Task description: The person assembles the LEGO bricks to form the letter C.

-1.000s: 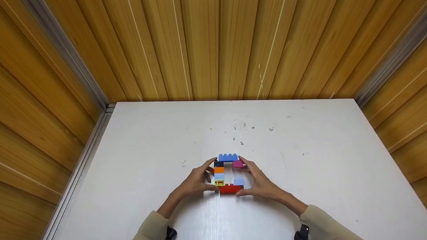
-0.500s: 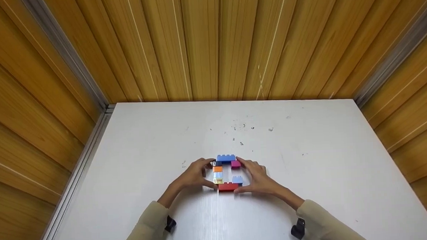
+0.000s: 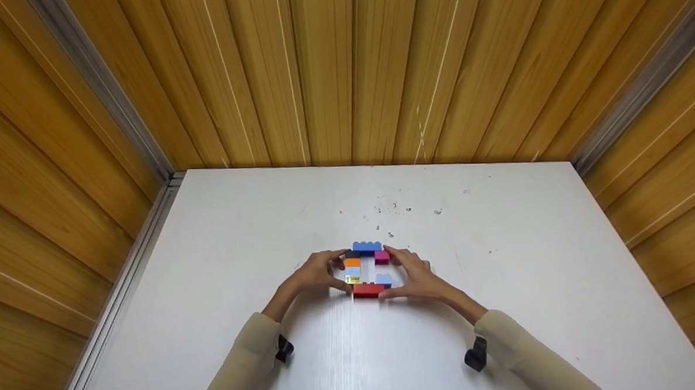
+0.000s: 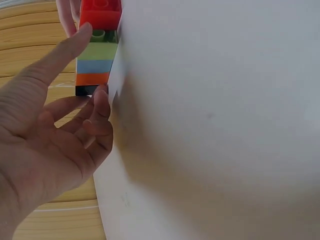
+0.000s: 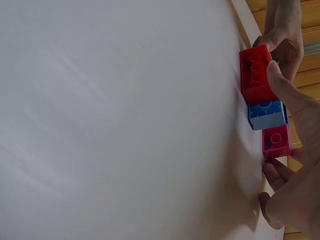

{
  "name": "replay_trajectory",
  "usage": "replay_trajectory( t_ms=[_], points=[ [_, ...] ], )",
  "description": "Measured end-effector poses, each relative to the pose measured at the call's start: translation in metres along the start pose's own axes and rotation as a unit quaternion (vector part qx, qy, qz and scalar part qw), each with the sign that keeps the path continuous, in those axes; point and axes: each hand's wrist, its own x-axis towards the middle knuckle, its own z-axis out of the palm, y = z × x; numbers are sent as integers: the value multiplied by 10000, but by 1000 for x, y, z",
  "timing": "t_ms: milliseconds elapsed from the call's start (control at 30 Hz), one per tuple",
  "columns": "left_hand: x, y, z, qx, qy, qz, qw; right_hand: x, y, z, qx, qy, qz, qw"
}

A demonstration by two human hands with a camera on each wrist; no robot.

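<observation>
A rectangular frame of toy building blocks lies on the white table, with a red block [image 3: 368, 290] at the front and a blue block [image 3: 367, 248] at the back. Its left side has black, orange [image 3: 352, 263], light blue and yellow-green blocks. On the right, a pink block [image 3: 382, 257] and a light blue block [image 3: 383, 280] are separated by a gap. My left hand [image 3: 317, 272] grips the left side, thumb at the front corner and fingertips by the black block [image 4: 85, 90]. With thumb on the red block [image 5: 256, 75] and fingers by the pink one, my right hand [image 3: 417, 277] holds the right side.
The white table [image 3: 237, 223] has dark scuff marks behind the blocks. Wood-patterned panels [image 3: 324, 73] stand along its back and sides, with a grey metal rail [image 3: 117, 293] at the left edge.
Both hands have shifted the block frame slightly leftward and then away from me, toward the back of the table. Their grip on it looks the same.
</observation>
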Motion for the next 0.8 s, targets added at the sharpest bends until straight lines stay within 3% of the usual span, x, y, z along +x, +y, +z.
replay_trajectory(
  t_ms=[467,567,800],
  points=[
    [41,10,-10,-347,744,-794,9935,46,8,-32,187,-103,213,9995],
    [47,13,-11,-405,868,-979,9906,53,9,-34,235,-50,226,9995],
    [52,12,-9,-381,1077,-1077,9876,60,8,-33,352,39,291,9990]
  ],
)
